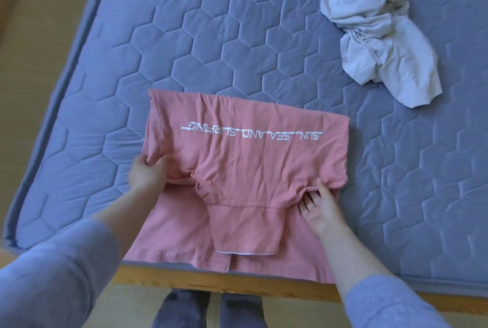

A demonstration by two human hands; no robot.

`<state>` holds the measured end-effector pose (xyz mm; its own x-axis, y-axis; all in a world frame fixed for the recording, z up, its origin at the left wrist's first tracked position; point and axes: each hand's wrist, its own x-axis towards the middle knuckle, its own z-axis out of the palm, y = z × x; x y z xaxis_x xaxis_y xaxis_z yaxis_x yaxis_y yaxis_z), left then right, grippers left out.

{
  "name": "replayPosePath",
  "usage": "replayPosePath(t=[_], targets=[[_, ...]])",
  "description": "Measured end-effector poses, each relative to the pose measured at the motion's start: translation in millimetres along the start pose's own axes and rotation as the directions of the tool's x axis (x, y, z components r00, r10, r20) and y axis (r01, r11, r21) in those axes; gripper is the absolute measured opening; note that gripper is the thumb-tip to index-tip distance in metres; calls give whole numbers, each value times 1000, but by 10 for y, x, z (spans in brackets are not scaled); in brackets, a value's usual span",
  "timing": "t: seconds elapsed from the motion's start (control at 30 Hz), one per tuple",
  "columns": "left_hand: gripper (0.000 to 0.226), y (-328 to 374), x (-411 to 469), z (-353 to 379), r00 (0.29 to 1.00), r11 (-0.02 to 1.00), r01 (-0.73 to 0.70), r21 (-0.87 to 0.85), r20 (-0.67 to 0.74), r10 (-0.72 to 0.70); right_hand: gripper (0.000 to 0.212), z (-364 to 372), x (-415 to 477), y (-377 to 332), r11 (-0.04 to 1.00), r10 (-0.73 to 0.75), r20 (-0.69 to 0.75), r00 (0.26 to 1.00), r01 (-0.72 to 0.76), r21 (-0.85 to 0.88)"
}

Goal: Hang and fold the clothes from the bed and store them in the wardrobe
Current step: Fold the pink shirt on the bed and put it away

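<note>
At the very bottom, two dark slippers (182,309) stood on the pale floor (126,306), just short of the wooden bed frame (184,281). Both forearms reached forward from blue-grey sleeves (58,269) over that frame.

The pink shirt (248,158) lay on the near part of the bed, its lowest hem draped over the mattress edge and onto the frame. A layer of it was doubled over the rest, with white lettering reading "SUN SEA AND SURFING" upside down across it.

The left hand (146,173) gripped the bunched left corner of that layer, its fingers (158,163) curled round the cloth. The right hand (319,206) held the right corner, thumb on top and fingers (307,202) tucked under the fold.

Beyond the shirt stretched the blue-grey mattress (211,37), quilted in hexagons. At the far right, well apart from the shirt, a pale grey garment (375,31) lay crumpled in a heap.
</note>
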<state>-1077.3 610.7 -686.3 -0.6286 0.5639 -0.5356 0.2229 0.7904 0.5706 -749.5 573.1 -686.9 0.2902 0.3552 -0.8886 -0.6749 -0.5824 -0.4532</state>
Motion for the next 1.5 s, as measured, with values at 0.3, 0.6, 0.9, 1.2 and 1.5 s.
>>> replayPosePath(t=[0.3,0.6,0.9,1.2,1.5], targets=[[26,-82,323,-261,999,999,35,0,40,-35,42,86,71,-145,983,-172,-163,972,180,38],[27,-104,369,-235,997,971,-28,239,83,9,40,52,74,-67,995,-55,-267,962,76,68],[31,204,107,-241,907,781,-415,466,142,397,59,6,-28,-241,558,-622,-213,753,237,-795],[39,633,-139,228,723,576,-689,439,372,582,13,-63,158,-520,474,-573,-77,816,254,-843],[40,1024,-313,649,426,286,-904,318,594,683,22,-134,233,-573,470,-553,-91,828,219,-855]])
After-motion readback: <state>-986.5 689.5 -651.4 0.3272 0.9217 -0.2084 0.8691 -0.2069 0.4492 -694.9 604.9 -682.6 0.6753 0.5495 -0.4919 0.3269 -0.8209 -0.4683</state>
